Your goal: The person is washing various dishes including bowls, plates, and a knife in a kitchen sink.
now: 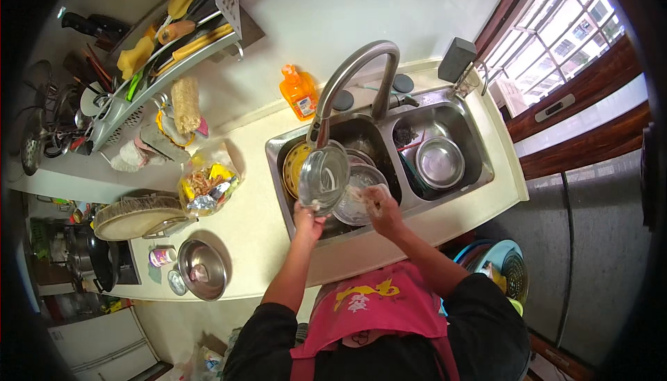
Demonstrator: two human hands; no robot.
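Note:
My left hand (309,223) grips a clear glass bowl (324,179) by its near rim, tilted under the spout of the stainless-steel faucet (359,63). Curled over the left basin, my right hand (384,213) holds a pale scrubbing cloth (355,194); its exact kind is unclear. Below both hands, a round bowl (359,211) rests in the double sink (276,144). A yellow patterned plate (295,165) leans at that basin's left side, partly hidden by the glass bowl. More dishes (360,157) lie behind.
The right basin contains a steel bowl (441,163) and a dark scourer (404,135). An orange soap bottle (299,93) stands behind the sink. Leftward on the counter are a plastic bag of food (208,183), a steel bowl (203,277) and a round wooden chopping board (138,219).

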